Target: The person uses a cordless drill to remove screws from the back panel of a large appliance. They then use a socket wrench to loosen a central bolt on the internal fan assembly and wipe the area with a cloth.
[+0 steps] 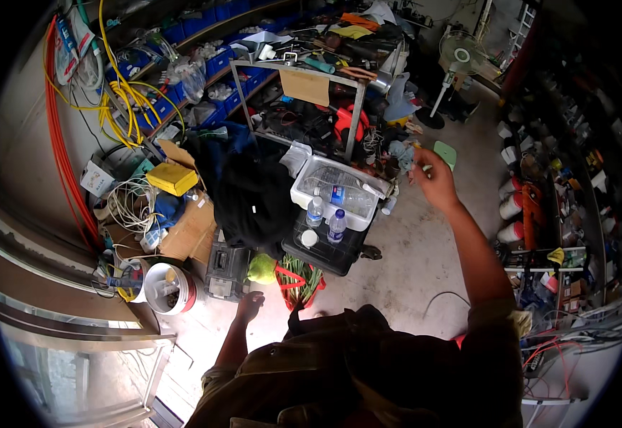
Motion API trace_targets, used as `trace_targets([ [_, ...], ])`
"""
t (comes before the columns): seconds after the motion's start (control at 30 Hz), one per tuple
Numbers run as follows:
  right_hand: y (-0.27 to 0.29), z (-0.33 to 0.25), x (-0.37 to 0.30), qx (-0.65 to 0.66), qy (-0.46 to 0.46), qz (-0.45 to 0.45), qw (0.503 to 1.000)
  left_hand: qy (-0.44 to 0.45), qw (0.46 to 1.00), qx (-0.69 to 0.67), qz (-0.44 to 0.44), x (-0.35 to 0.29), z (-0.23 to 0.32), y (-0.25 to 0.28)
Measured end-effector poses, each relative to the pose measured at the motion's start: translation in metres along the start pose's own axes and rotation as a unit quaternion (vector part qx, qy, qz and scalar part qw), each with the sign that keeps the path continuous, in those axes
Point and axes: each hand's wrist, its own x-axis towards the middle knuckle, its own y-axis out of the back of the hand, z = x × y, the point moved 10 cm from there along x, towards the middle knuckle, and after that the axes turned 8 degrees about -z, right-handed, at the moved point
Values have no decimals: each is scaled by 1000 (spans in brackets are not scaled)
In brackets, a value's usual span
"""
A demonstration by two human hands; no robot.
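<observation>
My right hand [436, 177] is raised over the floor at the right, thumb and fingers bent toward each other in a pinch. Whatever they hold, if anything, is too small to make out. Low at my left, my left hand [251, 304] hangs with loosely bent fingers and nothing seen in it. Nearest to it are a grey-black toolbox [224, 267], a yellow-green round fruit [261, 269] and a red bag of long green vegetables [298, 282]. Ahead, a white foam box [302, 195] holds clear plastic bottles. Beside it, a purple-capped bottle [336, 226] and a white round lid [309, 238] rest on a black case [327, 250].
A metal-framed bench [360, 118] piled with tools stands ahead. White buckets [166, 289], cardboard [191, 230] and a yellow box [172, 178] lie left. A standing fan [461, 55] is far right; crowded shelves [550, 258] line the right side. A green stool [445, 153] sits beyond my right hand.
</observation>
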Motion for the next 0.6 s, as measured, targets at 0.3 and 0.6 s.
trace_targets([
  [0.3,-45,46,333,-223,140,-54,963,299,911,-165,232,-103,-155,-15],
  [0.6,-119,150,517,-389,114,-193,894,412,845,-252,230,-64,-5,-157],
])
